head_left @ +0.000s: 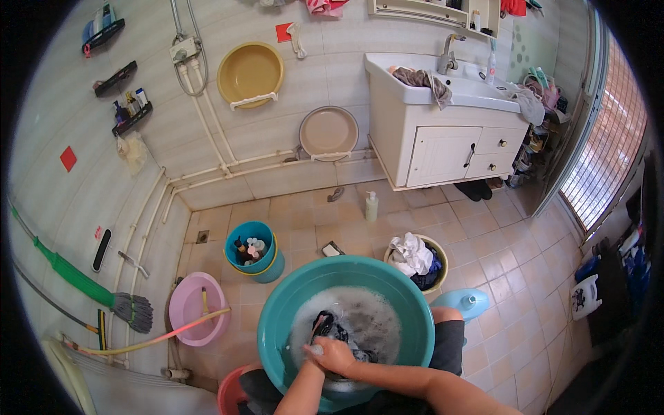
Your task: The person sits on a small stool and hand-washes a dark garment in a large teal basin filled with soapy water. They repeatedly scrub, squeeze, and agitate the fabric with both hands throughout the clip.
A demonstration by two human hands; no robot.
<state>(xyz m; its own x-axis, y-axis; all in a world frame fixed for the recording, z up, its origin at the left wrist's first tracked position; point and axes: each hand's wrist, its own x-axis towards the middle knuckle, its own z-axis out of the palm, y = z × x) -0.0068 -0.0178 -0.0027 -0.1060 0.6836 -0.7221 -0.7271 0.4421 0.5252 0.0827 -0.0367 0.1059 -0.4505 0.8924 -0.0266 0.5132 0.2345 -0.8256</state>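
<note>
Teal basin — hands on dark cloth, far rim clear.

A dark garment, mottled black and grey, is held bunched and crumpled just off the centre of a wide, round teal basin. A black fold is raised above the suds toward ten o'clock, and another patch is shown toward four. The basin is partly filled with greyish soapy water, by which the garment is surrounded, its surface flecked with white foam
</note>
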